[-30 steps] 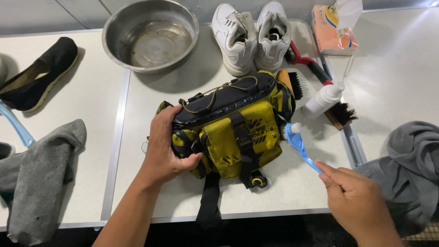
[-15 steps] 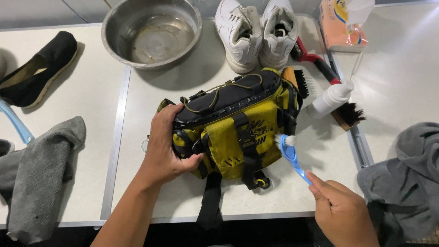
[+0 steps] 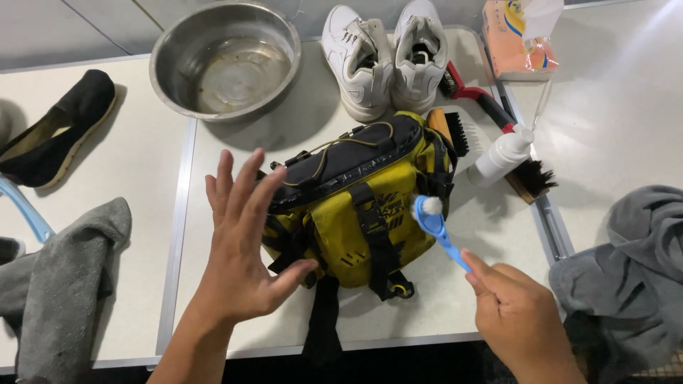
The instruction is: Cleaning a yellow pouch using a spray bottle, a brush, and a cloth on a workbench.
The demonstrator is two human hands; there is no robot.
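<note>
Two hands at work: my left hand (image 3: 242, 249) hovers spread at the yellow bag's (image 3: 356, 206) nine o'clock; my right hand (image 3: 523, 320) pinches the blue brush (image 3: 435, 222). Better to pin the bag, scrub lightly.

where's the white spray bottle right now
In the head view the white spray bottle lies tipped on the table right of the yellow and black bag, against a dark-bristled wooden brush and below the orange tissue pack.

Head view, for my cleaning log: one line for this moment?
left hand: open, by yellow-black bag | right hand: holds blue brush at bag | bag: on table
</note>
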